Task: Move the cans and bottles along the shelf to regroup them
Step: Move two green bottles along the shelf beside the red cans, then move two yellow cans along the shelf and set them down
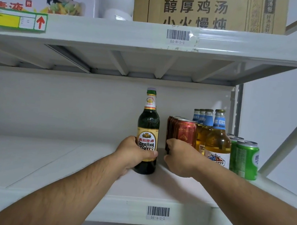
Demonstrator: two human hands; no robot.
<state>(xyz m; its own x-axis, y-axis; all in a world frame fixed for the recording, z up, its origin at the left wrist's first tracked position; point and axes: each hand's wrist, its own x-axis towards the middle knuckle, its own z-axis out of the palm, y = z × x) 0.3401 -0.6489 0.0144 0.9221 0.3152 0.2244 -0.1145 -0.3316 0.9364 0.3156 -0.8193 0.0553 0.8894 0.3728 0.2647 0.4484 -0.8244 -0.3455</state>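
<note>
On the shelf (48, 166), left hand (133, 152) fingers grip the Yanjing Beer bottle (148, 128); right hand (179, 157) fingers curl round a red can (185, 132).

Two bare forearms, hairy on the upper side, no sleeves in view. No watch, ring or band on either wrist. Left hand (134, 153) enters from 7 o'clock, right hand (182, 158) from 4 o'clock. Nails not visible.
</note>
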